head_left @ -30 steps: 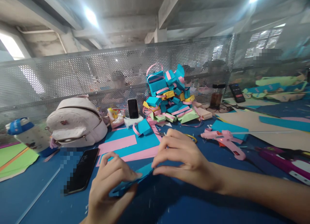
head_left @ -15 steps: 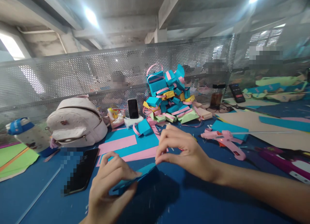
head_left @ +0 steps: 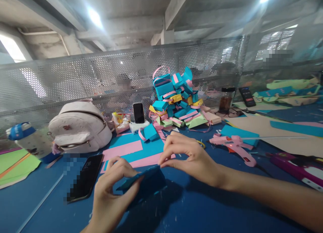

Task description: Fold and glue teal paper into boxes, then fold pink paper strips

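Observation:
My left hand (head_left: 114,186) pinches a folded piece of blue paper (head_left: 148,180) between thumb and fingers, just above the table. My right hand (head_left: 186,154) has its thumb and index finger closed at the paper's upper right corner; its other fingers are curled. Behind my hands lie blue and pink paper strips (head_left: 123,150) and a small blue paper box (head_left: 149,132) with a pink strip. A pink glue gun (head_left: 236,145) with a clear glue stick lies to the right of my right hand.
A tall pile of blue, pink and yellow paper boxes (head_left: 174,98) stands at the back. To the left are a black phone (head_left: 87,177), a white backpack (head_left: 80,127) and a bottle (head_left: 30,142). A purple tool (head_left: 295,169) lies at the right edge.
The blue paper has tilted in my hands, so its darker, shaded face now shows. My right fingertips have shifted slightly left and up.

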`<move>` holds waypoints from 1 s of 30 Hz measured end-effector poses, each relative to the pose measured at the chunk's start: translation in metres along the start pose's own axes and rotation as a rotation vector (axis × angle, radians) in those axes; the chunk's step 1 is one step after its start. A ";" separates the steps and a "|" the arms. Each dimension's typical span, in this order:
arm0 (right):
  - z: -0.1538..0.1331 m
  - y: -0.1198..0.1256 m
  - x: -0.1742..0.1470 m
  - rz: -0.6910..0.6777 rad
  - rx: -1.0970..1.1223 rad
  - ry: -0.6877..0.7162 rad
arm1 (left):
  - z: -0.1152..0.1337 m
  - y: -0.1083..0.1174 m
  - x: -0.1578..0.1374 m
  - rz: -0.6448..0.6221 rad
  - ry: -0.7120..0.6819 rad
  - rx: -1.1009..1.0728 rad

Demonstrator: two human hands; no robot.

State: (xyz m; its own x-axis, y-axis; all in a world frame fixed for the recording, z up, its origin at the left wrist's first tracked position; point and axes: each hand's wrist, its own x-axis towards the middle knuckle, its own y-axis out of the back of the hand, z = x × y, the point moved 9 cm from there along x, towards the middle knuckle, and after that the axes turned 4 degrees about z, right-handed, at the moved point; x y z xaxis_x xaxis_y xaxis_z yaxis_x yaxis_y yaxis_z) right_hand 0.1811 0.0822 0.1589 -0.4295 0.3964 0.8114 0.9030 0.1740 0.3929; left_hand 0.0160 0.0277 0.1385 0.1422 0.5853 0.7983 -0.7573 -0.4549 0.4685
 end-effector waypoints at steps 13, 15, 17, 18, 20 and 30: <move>0.010 -0.014 -0.005 -0.071 0.023 -0.125 | 0.005 -0.002 -0.002 -0.025 -0.015 -0.005; 0.014 -0.015 -0.005 -0.066 0.083 -0.168 | 0.000 -0.003 -0.001 -0.029 0.049 -0.026; 0.018 -0.013 -0.003 -0.035 0.128 -0.190 | -0.007 -0.003 0.000 -0.028 0.138 -0.059; 0.020 -0.010 -0.002 -0.008 0.137 -0.200 | -0.012 -0.002 0.000 -0.027 0.180 -0.077; 0.026 -0.003 0.000 0.052 0.140 -0.226 | -0.020 -0.002 -0.001 -0.027 0.258 -0.105; 0.032 -0.009 -0.007 0.039 0.234 -0.266 | -0.033 -0.006 -0.008 -0.036 0.353 -0.138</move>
State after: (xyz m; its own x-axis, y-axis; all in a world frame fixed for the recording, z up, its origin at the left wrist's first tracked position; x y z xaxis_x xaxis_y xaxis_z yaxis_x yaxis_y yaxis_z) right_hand 0.1761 0.1065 0.1363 -0.4037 0.6220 0.6709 0.9107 0.3436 0.2295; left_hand -0.0015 0.0482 0.1171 -0.0400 0.8050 0.5919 -0.8378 -0.3498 0.4192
